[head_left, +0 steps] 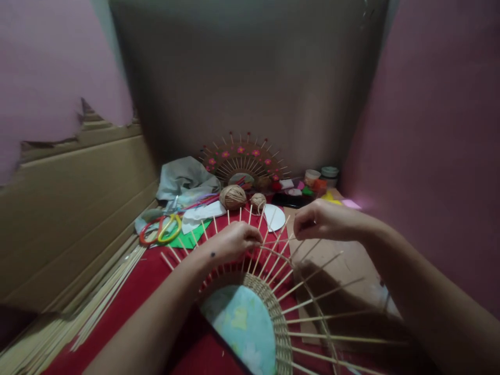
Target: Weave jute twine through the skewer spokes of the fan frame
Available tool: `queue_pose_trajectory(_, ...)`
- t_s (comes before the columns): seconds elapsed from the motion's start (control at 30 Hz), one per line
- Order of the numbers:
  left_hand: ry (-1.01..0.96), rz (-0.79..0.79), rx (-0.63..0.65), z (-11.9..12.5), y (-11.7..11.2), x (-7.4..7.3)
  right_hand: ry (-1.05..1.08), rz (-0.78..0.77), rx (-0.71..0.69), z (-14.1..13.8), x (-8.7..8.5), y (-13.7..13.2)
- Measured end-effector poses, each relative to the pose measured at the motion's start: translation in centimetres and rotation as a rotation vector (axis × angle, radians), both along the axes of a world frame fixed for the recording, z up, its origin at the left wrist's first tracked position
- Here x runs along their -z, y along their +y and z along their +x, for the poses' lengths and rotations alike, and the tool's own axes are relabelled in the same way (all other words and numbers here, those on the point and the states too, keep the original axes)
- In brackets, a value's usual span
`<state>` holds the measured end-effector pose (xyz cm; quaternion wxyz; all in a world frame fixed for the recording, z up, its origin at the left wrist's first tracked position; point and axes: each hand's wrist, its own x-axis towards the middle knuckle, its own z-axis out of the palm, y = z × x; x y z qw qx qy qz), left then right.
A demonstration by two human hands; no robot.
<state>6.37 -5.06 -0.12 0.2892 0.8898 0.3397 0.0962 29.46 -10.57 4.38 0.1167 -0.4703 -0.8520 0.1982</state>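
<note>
Red cloth point(182, 346) showed beneath the half-round woven fan point(270, 295), whose sticks point(359, 339) spread outward below me. My right grip point(303, 229) and left grip point(258, 240), both narrowed, pinched a thin strand point(279, 241) running between them.

Half-round fan point(253, 307), pale-blue centre point(246, 333), woven band point(282, 323) along curve, sticks point(351, 339) splayed; twine strand point(308, 286) arcing across.

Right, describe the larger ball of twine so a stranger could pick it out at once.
Start at the flower-decorated fan by the back wall. In front of it, beyond the left hand, sits the larger ball of twine. It's tan and plainly bigger than the smaller ball just to its right.
</note>
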Motion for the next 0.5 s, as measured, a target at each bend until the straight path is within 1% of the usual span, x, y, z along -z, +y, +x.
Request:
queue_pose_trajectory(0.1, 0.008, -0.015, -0.071, -0.3, 0.0, 0.1, -0.052, 0.002, 0.012, -0.4, 0.2, 0.4)
queue_pose_trajectory(0.23, 0.006, 0.025, -0.109, -0.5, -0.4, -0.8, -0.044, 0.013, 0.078, -0.9, 0.1, 0.8)
queue_pose_trajectory(0.3, 0.029, 0.079, -0.151, -0.7, -0.4, -1.0, -0.046, 0.063, 0.128, -1.4, 0.2, 0.8)
queue_pose_trajectory(0.4, 0.115, 0.197, -0.253, -0.8, -0.1, -0.8, 0.003, 0.188, 0.184, -2.1, 0.3, 0.7)
queue_pose_trajectory(0.5, 0.164, 0.235, -0.306, -0.9, 0.1, -0.6, 0.048, 0.277, 0.204, -2.6, 0.6, 0.7)
